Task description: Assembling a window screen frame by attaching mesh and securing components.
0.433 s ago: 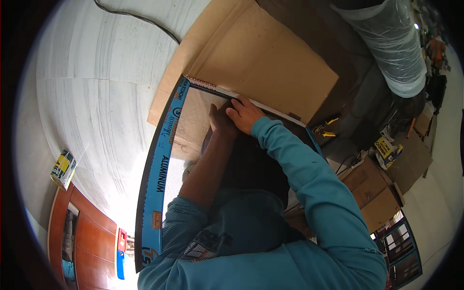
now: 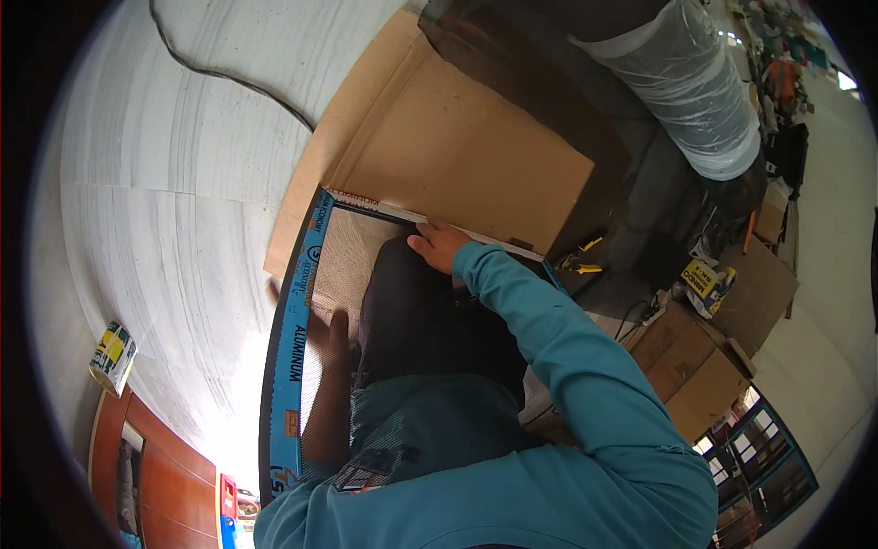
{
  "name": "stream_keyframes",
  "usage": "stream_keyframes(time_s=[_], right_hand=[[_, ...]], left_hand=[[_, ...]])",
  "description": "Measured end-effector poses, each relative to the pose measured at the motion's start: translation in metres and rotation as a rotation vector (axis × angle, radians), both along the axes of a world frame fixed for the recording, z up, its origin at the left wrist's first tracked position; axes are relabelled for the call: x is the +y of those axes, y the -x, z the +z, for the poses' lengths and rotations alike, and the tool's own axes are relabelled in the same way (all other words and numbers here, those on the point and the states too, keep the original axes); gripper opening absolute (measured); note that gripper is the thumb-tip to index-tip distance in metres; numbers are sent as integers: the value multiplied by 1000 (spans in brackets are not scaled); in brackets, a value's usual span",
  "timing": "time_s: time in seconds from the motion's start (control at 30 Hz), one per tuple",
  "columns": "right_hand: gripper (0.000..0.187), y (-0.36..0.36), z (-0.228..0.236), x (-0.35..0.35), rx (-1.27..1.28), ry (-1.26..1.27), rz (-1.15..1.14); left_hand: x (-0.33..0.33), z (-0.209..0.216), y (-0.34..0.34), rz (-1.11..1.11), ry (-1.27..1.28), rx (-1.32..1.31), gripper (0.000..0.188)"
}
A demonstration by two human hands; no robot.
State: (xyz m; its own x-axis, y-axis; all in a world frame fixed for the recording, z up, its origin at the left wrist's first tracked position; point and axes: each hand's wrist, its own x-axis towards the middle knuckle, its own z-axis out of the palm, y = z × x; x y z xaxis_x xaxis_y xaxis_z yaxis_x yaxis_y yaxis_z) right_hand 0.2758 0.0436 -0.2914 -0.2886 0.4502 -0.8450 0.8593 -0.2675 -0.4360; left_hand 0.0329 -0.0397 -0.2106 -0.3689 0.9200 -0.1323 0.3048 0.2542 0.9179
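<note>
A framed mesh screen [image 2: 346, 265] lies over my lap, its left rail [image 2: 291, 366] covered with blue printed film and its far rail [image 2: 494, 241] with white film. My right hand [image 2: 439, 246] grips the far rail, fingers over it and thumb on the near side. Under the mesh, my left hand [image 2: 326, 337] is beside the left rail, seen through the screen and blurred. Its thumb stands apart, and fingertips show past the rail's outer edge; the rail hides the rest of the fingers.
Beyond the far rail lies a cardboard sheet [image 2: 476, 146]. Yellow-handled pliers [image 2: 583, 259] rest right of it, near a plastic-wrapped roll [image 2: 700, 101]. Cardboard boxes [image 2: 686, 366] stand at the right. A can [image 2: 112, 357] and a black cable [image 2: 224, 75] are on the pale tiles.
My left hand has moved from beneath my right hand at the far rail back and left to the left rail. My right hand stays on the far rail. The view has shifted slightly.
</note>
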Motion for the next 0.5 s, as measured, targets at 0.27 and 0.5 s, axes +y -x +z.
stream_keyframes(time_s=[0.27,0.5], right_hand=[[64,-166,122,23,-62,-383,-110],[69,-385,348,-109,-666,-541,-616]], left_hand=[[27,81,96,-184,-317,-51,47],[81,116,71,-463,-365,175,74]])
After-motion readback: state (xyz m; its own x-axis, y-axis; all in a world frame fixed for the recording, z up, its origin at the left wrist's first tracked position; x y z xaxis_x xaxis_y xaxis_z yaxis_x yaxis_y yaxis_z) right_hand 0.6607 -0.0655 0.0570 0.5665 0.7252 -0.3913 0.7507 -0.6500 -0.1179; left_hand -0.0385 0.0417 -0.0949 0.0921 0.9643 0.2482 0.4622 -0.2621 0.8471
